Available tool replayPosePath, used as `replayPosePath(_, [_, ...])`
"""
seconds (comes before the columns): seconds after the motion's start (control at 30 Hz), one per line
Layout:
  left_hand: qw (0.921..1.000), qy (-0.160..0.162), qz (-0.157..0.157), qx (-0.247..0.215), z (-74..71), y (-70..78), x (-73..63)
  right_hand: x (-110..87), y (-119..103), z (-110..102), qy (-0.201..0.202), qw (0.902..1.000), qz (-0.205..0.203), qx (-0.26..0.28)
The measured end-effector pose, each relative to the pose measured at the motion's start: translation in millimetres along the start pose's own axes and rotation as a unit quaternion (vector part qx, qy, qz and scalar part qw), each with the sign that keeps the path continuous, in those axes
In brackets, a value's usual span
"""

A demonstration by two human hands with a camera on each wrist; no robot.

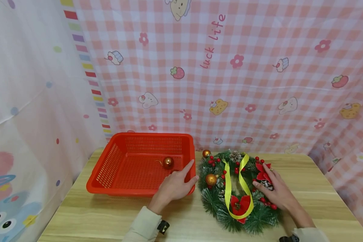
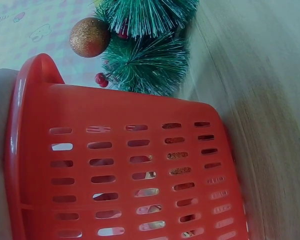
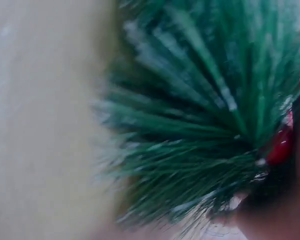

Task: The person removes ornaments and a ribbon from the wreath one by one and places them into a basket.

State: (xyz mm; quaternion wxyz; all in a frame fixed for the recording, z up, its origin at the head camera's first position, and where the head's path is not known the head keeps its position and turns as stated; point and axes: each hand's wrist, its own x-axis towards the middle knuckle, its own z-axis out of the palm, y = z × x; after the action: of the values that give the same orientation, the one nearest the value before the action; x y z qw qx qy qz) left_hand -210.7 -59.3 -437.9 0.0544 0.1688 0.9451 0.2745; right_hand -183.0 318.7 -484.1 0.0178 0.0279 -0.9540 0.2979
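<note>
A green wreath [image 1: 211,201] with red flowers, berries, pine cones, a glittery gold ball [image 1: 211,179] and a yellow ribbon [image 1: 228,188] lies on the table. Across its right side rests my right hand [image 1: 276,191], the index finger along a red flower [image 1: 262,173] and the thumb over the wreath; some fingers are hidden. My left hand [image 1: 176,185] is at the near right corner of a red slotted basket [image 1: 130,192]. Its index finger and thumb extend straight over the rim, while the other fingers are out of sight. Inside the basket lies a shiny copper ball [image 1: 168,163].
Behind the wreath's left edge sits another copper ball [image 1: 206,153]. The basket wall [image 2: 115,200] stands close to the wreath's branches [image 2: 150,65]. A checked cloth [image 1: 169,111] hangs behind the wooden table [image 1: 311,188].
</note>
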Motion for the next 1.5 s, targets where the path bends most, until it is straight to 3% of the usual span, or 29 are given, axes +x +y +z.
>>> replayPosePath(0.17, [1.0000, -0.005, 0.001, -0.006, -0.1, 1.0, -0.3, -7.5, -12.1, -7.7, 0.025, 0.9990, 0.034, -0.016])
replayPosePath(0.33, [0.9999, -0.007, -0.005, -0.006, -0.7, 0.4, 0.5, -12.7, -38.8, -11.4, 0.012, 0.9938, 0.110, -0.010])
replayPosePath(0.5, [0.9999, -0.006, -0.007, -0.007, -0.5, 0.4, 1.3, -12.3, -55.9, 1.4, 0.005, 0.9850, 0.172, -0.014])
replayPosePath(0.67, [0.9998, -0.008, -0.008, -0.015, -0.1, 1.2, -0.8, -11.2, -54.3, 16.5, 0.015, 0.9812, 0.191, -0.025])
replayPosePath(0.93, [0.9999, -0.006, -0.008, -0.011, -0.7, 1.0, -0.7, -5.7, -41.6, 19.5, 0.025, 0.9849, 0.165, -0.048])
replayPosePath(1.5, [0.9998, -0.009, -0.010, -0.013, 0.4, 0.3, 0.3, -6.8, -20.3, 14.7, 0.038, 0.9947, 0.044, -0.085])
